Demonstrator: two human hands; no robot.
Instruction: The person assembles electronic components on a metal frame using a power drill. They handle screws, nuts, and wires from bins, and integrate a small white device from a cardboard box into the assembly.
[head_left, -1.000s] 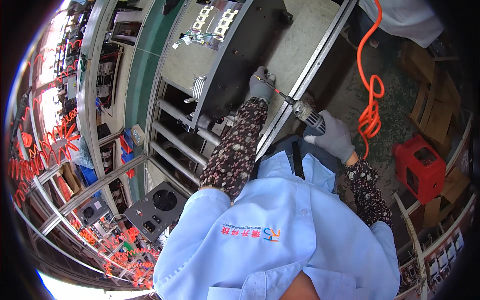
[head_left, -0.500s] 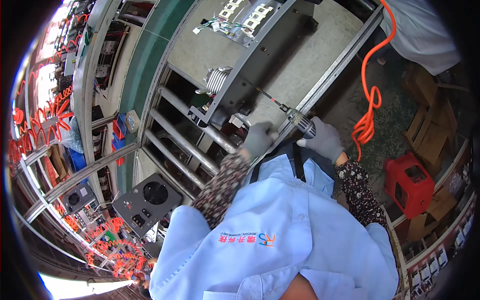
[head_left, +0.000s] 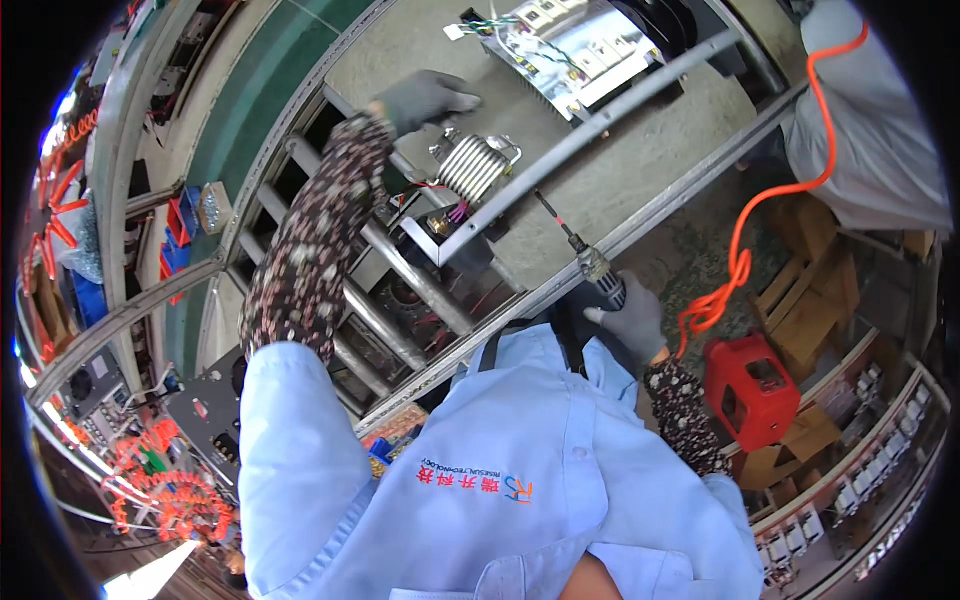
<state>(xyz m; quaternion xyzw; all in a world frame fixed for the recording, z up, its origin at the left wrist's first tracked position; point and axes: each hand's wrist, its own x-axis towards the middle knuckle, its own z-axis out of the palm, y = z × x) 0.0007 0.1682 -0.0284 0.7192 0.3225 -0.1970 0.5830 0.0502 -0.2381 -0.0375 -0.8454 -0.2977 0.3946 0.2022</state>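
My right hand point(head_left: 637, 318), in a grey glove, is wrapped round the grip of a power screwdriver point(head_left: 598, 270). Its long bit points up and left toward the grey metal frame point(head_left: 590, 132), apart from it. Reaching across to the far side, my gloved left hand point(head_left: 425, 102) is open, its fingers stretched out to the right. Just below those fingers sits a ribbed silvery coil-shaped part point(head_left: 473, 168), beside the frame's near left end. Whether the fingers touch it I cannot tell. A finned block with white terminals point(head_left: 585, 50) stands farther along the frame.
Metal rollers point(head_left: 415, 280) lie left of the grey work surface point(head_left: 640, 165). An orange coiled hose point(head_left: 740, 262) hangs at the right, near a red plastic container point(head_left: 752, 392) and cardboard point(head_left: 815, 295). Another person's grey clothing point(head_left: 875, 130) shows at upper right. Small parts bins point(head_left: 180, 228) stand at left.
My left hand has moved from near my waist, beside the screwdriver, up and left to the coil-shaped part. The metal frame's broad side now appears edge-on. My right hand still holds the screwdriver.
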